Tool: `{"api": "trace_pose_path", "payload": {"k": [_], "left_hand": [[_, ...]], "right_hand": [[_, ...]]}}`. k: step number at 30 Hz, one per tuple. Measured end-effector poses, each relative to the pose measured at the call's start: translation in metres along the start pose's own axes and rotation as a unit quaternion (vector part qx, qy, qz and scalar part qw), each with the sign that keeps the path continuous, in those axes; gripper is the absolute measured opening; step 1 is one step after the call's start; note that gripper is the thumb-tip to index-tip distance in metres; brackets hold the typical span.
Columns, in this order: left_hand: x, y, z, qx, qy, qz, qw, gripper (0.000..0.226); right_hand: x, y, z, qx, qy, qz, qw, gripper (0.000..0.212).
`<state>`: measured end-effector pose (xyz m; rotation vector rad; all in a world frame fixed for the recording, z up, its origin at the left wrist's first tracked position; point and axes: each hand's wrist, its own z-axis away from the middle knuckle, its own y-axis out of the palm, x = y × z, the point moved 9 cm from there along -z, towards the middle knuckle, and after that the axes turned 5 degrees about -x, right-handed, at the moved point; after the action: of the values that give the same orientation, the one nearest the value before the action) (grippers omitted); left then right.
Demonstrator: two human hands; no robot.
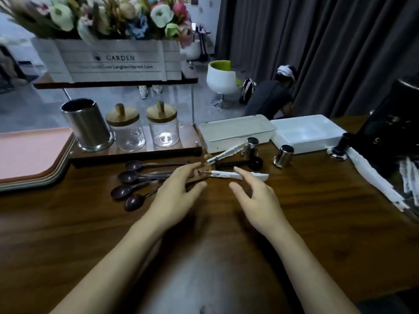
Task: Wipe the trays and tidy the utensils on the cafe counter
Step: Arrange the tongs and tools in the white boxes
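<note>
Several dark brown spoons (131,177) lie fanned on the wooden counter (317,211), bowls to the left. My left hand (174,196) hovers over their handles, fingers spread, holding nothing. My right hand (256,200) is open just in front of white tongs (238,175) lying flat. A second pair of white tongs (229,151) and a black scoop (240,164) lie behind. A stack of trays (29,155), pink on top, sits at the far left. A steel utensil cup (87,125) stands on a wooden stand.
Two glass jars (145,130) with wooden lids stand beside the steel cup. A white lidded box (235,131) and a white tray (306,132) sit behind two small steel shakers (283,156). A black machine (394,123) is at right. A flower box (113,60) sits on the shelf above.
</note>
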<state>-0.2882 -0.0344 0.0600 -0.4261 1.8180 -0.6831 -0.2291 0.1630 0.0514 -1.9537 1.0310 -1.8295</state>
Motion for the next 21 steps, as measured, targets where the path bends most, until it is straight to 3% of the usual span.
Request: {"api": "trace_pose_path", "payload": {"k": [4, 11, 21], "left_hand": [[-0.024, 0.025, -0.057, -0.024, -0.013, -0.033, 0.999, 0.057], [-0.042, 0.073, -0.137, -0.057, -0.079, -0.124, 0.987, 0.064], [-0.011, 0.088, -0.159, -0.088, -0.172, -0.147, 0.97, 0.056]], "right_hand": [[-0.011, -0.052, -0.056, -0.037, -0.029, -0.028, 0.999, 0.046], [-0.057, -0.107, -0.172, -0.031, -0.066, 0.074, 0.995, 0.044], [-0.121, -0.075, -0.26, 0.075, -0.058, 0.18, 0.979, 0.053]]}}
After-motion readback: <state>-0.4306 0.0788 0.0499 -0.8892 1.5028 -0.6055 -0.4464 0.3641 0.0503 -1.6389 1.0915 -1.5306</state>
